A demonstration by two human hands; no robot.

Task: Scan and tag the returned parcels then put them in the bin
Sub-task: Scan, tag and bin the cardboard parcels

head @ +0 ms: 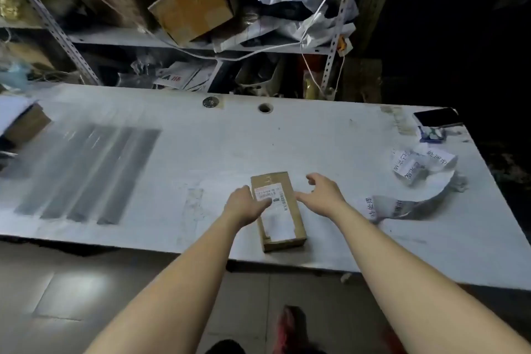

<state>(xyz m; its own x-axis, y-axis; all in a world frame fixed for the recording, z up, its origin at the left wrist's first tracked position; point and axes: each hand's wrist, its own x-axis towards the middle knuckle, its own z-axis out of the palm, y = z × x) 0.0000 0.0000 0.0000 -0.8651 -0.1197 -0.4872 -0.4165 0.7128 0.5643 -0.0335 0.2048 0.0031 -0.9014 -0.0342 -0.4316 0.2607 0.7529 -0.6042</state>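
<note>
A small brown cardboard parcel [283,220] with a white shipping label lies flat near the front edge of the white table [201,158]. My left hand [245,205] rests on the parcel's left side, its thumb lying across the label. My right hand [323,192] hovers just to the right of the parcel with fingers spread and relaxed, holding nothing. A strip of white tags with black printed characters [413,175] curls on the table to the right of my right hand.
A black phone [436,117] and a small blue item [431,133] sit at the table's far right corner. A brown box [26,123] stands at the left edge. Metal shelving [198,43] behind the table is crammed with cartons and bags.
</note>
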